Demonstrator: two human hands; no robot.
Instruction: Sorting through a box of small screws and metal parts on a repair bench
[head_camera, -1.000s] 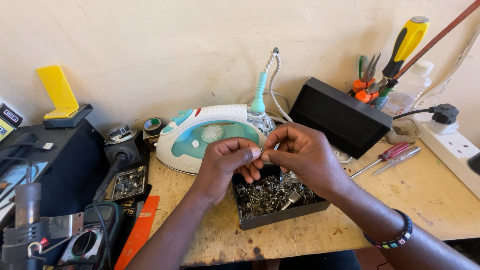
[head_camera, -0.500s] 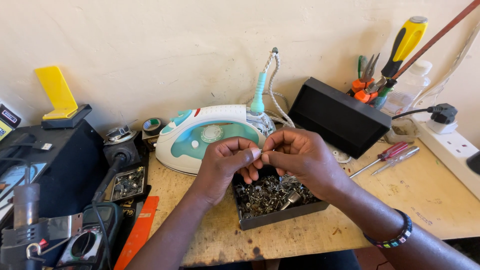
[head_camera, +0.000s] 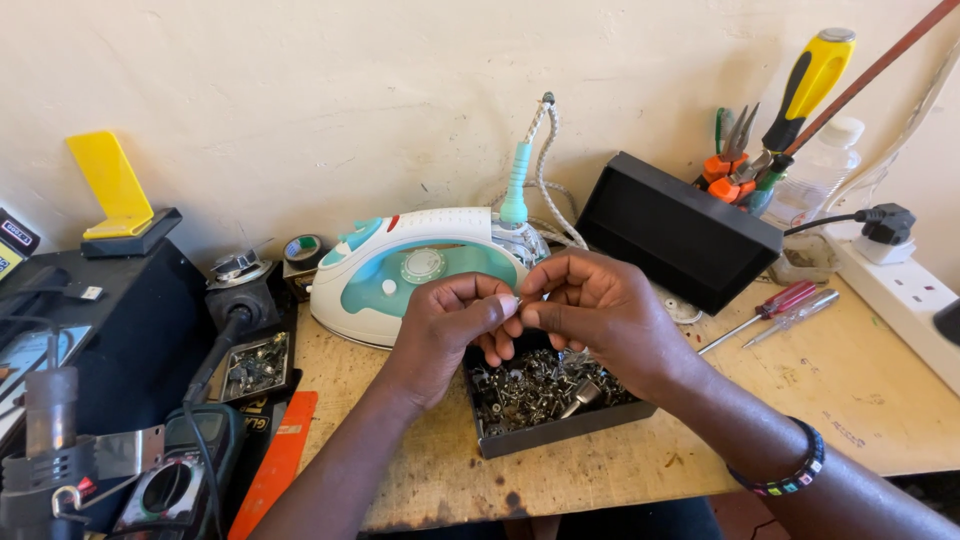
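Note:
My left hand (head_camera: 452, 322) and my right hand (head_camera: 598, 312) meet fingertip to fingertip above a black tray (head_camera: 560, 428) full of small metal screws and parts. Both pinch one tiny silvery metal part (head_camera: 518, 300) between thumbs and forefingers; its shape is too small to make out. The hands hover just in front of a white and teal clothes iron (head_camera: 415, 268) lying on the wooden bench (head_camera: 860, 400). A beaded bracelet (head_camera: 790, 470) sits on my right wrist.
A black box lid (head_camera: 680, 232) leans at the back right, with pliers and a yellow-handled screwdriver (head_camera: 812, 75) in a holder behind it. Two screwdrivers (head_camera: 770, 310) lie right of the tray. A white power strip (head_camera: 905, 300) is far right. Black equipment, a multimeter (head_camera: 170, 485) and a parts dish (head_camera: 255, 365) crowd the left.
The hands have stayed over the tray, fingers shifting slightly on the small part; nothing else moved.

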